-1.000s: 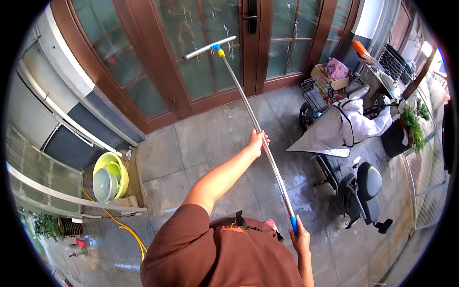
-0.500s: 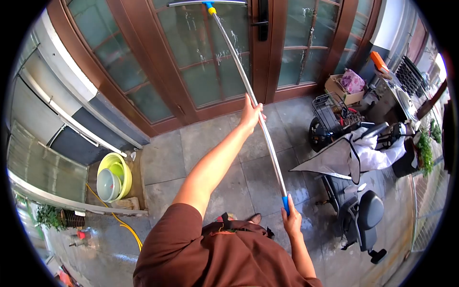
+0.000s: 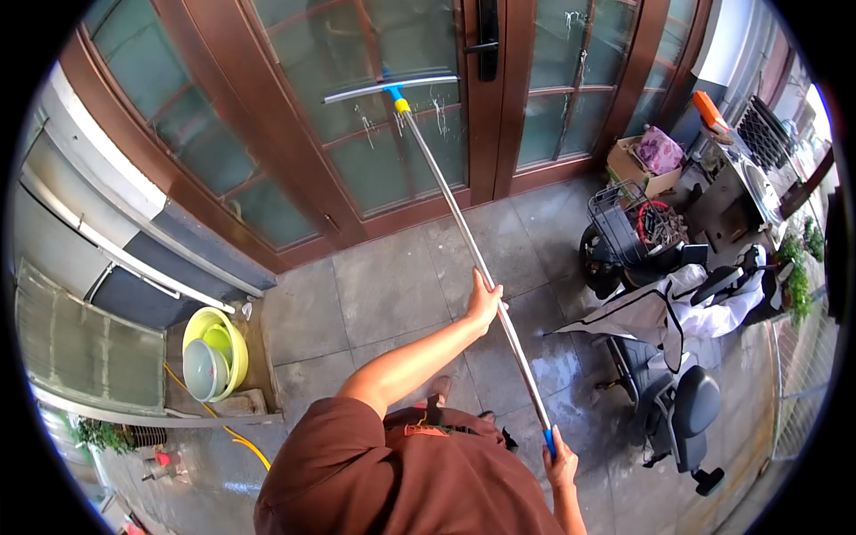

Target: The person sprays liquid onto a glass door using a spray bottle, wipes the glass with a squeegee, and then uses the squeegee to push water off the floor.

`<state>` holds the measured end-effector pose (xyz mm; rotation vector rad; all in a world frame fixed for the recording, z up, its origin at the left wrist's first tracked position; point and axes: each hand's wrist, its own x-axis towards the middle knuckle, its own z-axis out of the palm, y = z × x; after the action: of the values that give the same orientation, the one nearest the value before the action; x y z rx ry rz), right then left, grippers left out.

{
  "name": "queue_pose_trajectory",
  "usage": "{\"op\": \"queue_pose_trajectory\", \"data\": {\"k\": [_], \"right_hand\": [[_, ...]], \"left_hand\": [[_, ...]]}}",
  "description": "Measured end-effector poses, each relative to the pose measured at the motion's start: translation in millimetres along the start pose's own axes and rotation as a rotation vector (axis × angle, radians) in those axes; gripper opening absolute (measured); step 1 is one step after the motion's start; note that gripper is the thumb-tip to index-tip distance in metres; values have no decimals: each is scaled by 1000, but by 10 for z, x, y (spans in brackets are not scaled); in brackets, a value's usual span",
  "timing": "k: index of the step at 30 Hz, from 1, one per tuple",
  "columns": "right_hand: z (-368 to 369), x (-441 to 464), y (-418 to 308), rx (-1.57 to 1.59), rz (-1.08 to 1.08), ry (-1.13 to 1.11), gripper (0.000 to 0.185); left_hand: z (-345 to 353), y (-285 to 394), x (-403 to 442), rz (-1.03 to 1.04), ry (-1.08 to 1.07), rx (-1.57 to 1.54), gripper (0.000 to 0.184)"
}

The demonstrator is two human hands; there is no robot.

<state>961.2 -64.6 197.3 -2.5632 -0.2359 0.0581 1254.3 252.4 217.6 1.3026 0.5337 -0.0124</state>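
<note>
A long-handled squeegee [image 3: 446, 185] slants from low right up to a brown-framed glass door [image 3: 481, 169]. Its wide blade [image 3: 357, 90], with a blue joint and yellow collar, lies across the door's glass pane [image 3: 392, 165]. White streaks of suds run down the glass just below the blade. My left hand [image 3: 484, 300] is closed round the middle of the silver pole. Lower down, my right hand [image 3: 560, 459] grips the pole near its blue end [image 3: 549, 439].
An electric scooter [image 3: 673, 401] with a pale cover [image 3: 713, 308] and wire basket stands at right. Behind it is a cardboard box [image 3: 637, 169]. Nested basins [image 3: 234, 343] sit at left, near a yellow hose [image 3: 245, 439]. The paving [image 3: 383, 290] is partly wet.
The squeegee blade has come down the glass from the top of the view to mid-pane. Both hands have moved lower and slightly right, still on the pole.
</note>
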Motion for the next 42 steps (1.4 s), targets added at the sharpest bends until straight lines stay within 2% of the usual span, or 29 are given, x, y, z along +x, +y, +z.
{"op": "queue_pose_trajectory", "data": {"k": [4,7,9,10,13,14,18,20,24,27,34,42], "right_hand": [[-6,132,-76,-30,8,25,58],[1,350,-166,55,-90,118,58],[-16,437,-212,99,-84,87,60],[-46,447,-226,113,-101,108,60],[-207,246,-91,88,-89,71,60],[-269,134,-7,71,-72,46,60],[-516,-237,96,13,18,-107,62],[-496,-253,42,12,44,-137,63],[-417,108,-225,-42,81,-177,65],[-415,204,-229,-73,91,-166,66],[-740,133,-370,-134,42,-63,64],[-915,183,-298,-107,-73,137,61]], "left_hand": [[-48,180,35,119,-14,37,45],[-37,621,-103,251,20,58,70],[-95,889,-130,321,-47,51,80],[-81,1000,-186,334,-57,45,74],[-30,780,-286,197,-100,-38,65],[-18,570,-310,178,-126,-43,56],[-25,-246,-311,-53,-94,0,48],[-97,-561,-122,-173,-99,29,36],[-277,-908,533,-290,-117,-16,32],[-242,-778,708,-364,-112,53,33],[-92,-232,372,-264,-101,120,35],[130,832,-164,11,-136,126,31]]}}
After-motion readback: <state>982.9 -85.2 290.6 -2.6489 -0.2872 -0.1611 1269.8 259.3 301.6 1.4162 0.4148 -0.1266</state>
